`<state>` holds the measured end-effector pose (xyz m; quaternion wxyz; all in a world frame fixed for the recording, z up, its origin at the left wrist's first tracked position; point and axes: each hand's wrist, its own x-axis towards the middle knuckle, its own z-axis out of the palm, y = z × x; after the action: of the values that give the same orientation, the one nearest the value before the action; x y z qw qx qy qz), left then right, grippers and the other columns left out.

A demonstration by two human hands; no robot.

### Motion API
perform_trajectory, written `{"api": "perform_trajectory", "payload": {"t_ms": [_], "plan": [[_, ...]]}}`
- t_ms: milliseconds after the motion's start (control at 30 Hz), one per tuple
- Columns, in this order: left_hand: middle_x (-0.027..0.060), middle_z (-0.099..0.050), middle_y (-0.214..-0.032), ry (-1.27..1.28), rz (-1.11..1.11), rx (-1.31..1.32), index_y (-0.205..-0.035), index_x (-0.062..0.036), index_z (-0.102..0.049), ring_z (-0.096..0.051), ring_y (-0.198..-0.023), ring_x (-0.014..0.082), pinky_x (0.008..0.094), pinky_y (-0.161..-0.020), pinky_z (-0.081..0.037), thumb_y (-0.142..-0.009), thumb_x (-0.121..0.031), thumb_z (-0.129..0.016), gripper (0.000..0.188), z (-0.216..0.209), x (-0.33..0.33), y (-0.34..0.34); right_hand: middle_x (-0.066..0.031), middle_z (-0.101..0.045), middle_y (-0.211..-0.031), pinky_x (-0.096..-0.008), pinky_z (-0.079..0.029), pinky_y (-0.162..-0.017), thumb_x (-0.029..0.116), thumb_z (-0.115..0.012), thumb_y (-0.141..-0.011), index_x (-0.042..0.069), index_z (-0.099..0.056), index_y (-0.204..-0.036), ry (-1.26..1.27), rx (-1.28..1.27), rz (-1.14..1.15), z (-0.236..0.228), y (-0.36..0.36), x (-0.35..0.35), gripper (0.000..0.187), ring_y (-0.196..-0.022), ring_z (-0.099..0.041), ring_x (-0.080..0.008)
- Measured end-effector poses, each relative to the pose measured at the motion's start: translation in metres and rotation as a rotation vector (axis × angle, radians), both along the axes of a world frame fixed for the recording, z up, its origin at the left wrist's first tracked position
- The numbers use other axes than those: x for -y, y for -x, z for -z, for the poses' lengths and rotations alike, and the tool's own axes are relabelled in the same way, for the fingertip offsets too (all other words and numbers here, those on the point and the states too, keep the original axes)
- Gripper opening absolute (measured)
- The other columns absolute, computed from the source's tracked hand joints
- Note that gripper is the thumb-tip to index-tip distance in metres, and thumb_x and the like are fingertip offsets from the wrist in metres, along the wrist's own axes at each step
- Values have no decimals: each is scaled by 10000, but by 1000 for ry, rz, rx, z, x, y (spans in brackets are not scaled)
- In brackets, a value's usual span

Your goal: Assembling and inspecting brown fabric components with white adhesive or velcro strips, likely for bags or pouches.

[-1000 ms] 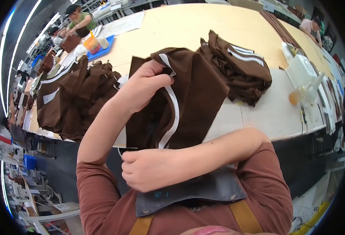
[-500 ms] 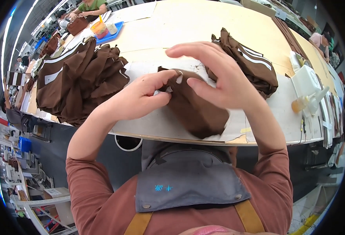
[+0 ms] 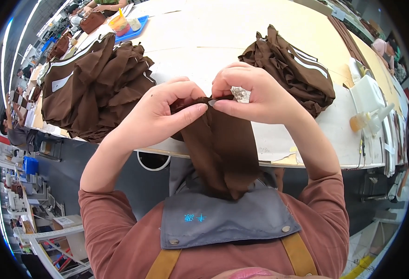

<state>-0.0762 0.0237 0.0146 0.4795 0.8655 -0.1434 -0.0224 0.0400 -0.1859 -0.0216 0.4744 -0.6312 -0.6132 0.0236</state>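
Note:
A dark brown fabric piece hangs from both hands over the table's near edge, its lower end in front of my apron. My left hand pinches its upper edge between thumb and fingers. Close beside it, my right hand grips the same edge, the two thumb tips almost meeting. A small pale bit shows at the thumbs; I cannot make out what it is. To the left lies a large heap of brown fabric pieces with white strips. A smaller brown pile lies to the right.
On the right stand a white plastic container and a small bottle with amber liquid. A blue tray holding cups lies at the far left. Below the table edge is a round white-rimmed bin. Other people work around the room.
My right hand has come down and closed on the fabric's edge beside my left hand. The fabric has shifted toward me and now hangs lower, past the table edge.

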Motion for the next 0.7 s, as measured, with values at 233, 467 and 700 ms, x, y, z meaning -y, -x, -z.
{"api": "perform_trajectory", "payload": {"t_ms": [233, 467, 700], "plan": [[65, -561, -785, -356, -158, 385, -921, -20, -668, -573, -657, 174, 293, -589, -454, -834, -64, -721, 111, 17, 8, 7, -36, -620, -716, -362, -458, -797, 153, -726, -771, 65, -584, -798, 41, 234, 367, 4, 25, 6, 170, -751, -590, -235], [51, -561, -826, -216, -148, 360, -881, -10, -674, -568, -661, 145, 283, -588, -450, -814, -43, -710, 83, 27, 11, 7, -12, -516, -688, -290, -410, -689, 94, -747, -744, 57, -571, -790, 1, 63, 284, 18, 25, 11, 186, -676, -470, -181], [-12, -519, -830, 107, -23, 51, -872, 2, -661, -453, -700, 60, 227, -635, -374, -850, -52, -674, 60, 32, 0, 3, 33, -488, -666, -245, -377, -595, 188, -680, -865, 56, -624, -898, 91, -415, 112, 24, 19, 13, 147, -661, -442, -82]]}}
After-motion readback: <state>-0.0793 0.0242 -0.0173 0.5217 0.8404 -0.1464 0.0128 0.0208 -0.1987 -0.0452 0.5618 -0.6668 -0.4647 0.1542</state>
